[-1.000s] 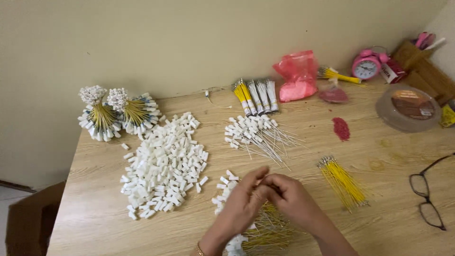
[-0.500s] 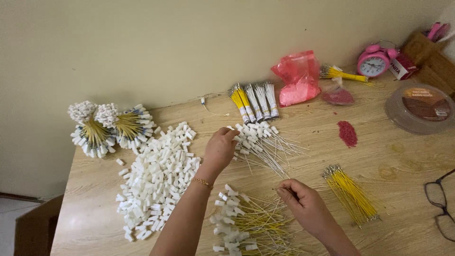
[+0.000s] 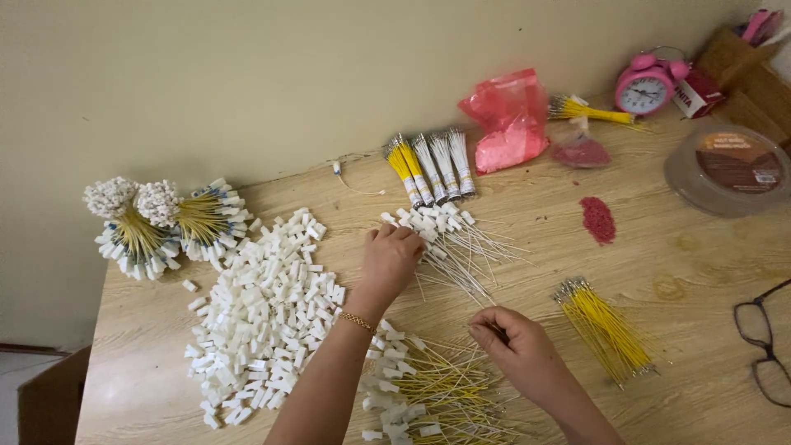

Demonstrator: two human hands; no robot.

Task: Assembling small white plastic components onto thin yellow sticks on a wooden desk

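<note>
Left hand grip on white-tipped wires, right hand beside yellow wires

One pink alarm clock, one pair of glasses, four taped wire bundles — connectors uncountable.

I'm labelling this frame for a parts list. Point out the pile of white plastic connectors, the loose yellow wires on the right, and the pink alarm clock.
pile of white plastic connectors (image 3: pixel 265 321), head view, middle of the heap.
loose yellow wires (image 3: pixel 606 330), head view, midway along the bundle.
pink alarm clock (image 3: pixel 644 86), head view, on its dial.
</note>
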